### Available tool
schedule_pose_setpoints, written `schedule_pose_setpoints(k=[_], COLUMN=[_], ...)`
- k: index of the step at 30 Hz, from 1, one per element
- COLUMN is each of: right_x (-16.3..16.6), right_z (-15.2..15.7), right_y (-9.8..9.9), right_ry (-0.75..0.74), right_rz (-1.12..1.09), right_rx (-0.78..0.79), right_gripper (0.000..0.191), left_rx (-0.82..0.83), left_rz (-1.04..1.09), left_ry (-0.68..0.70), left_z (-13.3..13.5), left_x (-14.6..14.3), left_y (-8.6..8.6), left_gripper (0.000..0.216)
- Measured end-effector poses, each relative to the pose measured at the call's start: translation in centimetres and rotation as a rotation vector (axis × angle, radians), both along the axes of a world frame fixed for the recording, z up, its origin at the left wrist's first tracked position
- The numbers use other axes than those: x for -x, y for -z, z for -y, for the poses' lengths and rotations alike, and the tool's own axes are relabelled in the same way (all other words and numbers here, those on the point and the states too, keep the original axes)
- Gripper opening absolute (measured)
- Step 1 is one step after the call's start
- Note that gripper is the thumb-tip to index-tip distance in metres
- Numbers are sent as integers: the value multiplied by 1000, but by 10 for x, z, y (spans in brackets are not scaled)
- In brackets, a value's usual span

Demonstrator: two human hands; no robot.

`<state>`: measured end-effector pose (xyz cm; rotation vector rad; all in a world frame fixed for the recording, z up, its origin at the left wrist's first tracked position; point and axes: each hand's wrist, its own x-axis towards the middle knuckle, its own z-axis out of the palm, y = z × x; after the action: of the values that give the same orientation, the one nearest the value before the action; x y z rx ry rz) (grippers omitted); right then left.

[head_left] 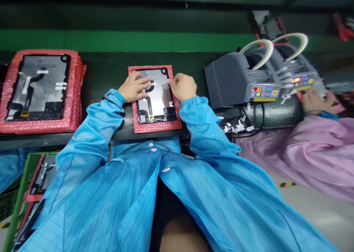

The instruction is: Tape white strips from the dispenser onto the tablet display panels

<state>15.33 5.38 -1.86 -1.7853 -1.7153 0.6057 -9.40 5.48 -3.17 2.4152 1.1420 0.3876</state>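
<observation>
A tablet screen panel [162,97] with a silver back, black frame, dark ribbon cable and small white tape pieces lies on a red bubble-wrap sheet [157,128] before me. My left hand [134,87] rests over the panel's upper left, palm down, with its fingers stretched out toward the ribbon cable. At the panel's right edge, my right hand [184,86] is closed, thumb and index finger pressed together against the frame. Whatever lies between those fingertips is too small or hidden to make out.
Left stands a stack of red bubble-wrap sheets [76,108] topped by another panel [49,89]. Two grey tape dispensers [229,80] with lit displays stand to the right, near tape scraps [239,124]. A co-worker's hand [318,101] is beyond. Lower left is a green crate [20,196].
</observation>
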Motion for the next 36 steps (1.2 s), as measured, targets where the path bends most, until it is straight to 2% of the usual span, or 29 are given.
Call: schedule_pose_setpoints(k=[2, 5, 7, 9, 12, 15, 18, 24, 30, 36], right_x=[-31, -78, -106, -129, -149, -153, -153, -161, -164, -175], right_z=[35, 86, 106, 112, 102, 94, 100, 114, 104, 91], right_y=[-4, 0, 4, 6, 2, -4, -4, 3, -1, 13], right_ry=[129, 444, 657, 760, 787, 840, 874, 907, 876, 842], right_rz=[-107, -377, -531, -630, -695, -686, -663, -713, -734, -746], right_rx=[-44, -120, -181, -225, -262, -330, -365, -407, -406, -505], right_gripper=[42, 45, 47, 48, 44, 30, 21, 14, 24, 43], left_rx=[-34, -89, -128, -169, -205, -211, -212, -215, -193, -167], left_rz=[-40, -44, -23, -18, 0, 31, 21, -8, 72, 97], left_ry=[4, -10, -3, 34, 87, 83, 58, 60, 81, 107], left_z=[0, 2, 6, 11, 21, 29, 33, 27, 22, 18], left_x=[0, -9, -21, -37, -61, -73, -70, -69, -92, -103], left_y=[-2, -11, -19, -27, -34, -36, -36, -40, -46, -48], left_gripper=[69, 79, 78, 73, 63, 53, 48, 45, 48, 50])
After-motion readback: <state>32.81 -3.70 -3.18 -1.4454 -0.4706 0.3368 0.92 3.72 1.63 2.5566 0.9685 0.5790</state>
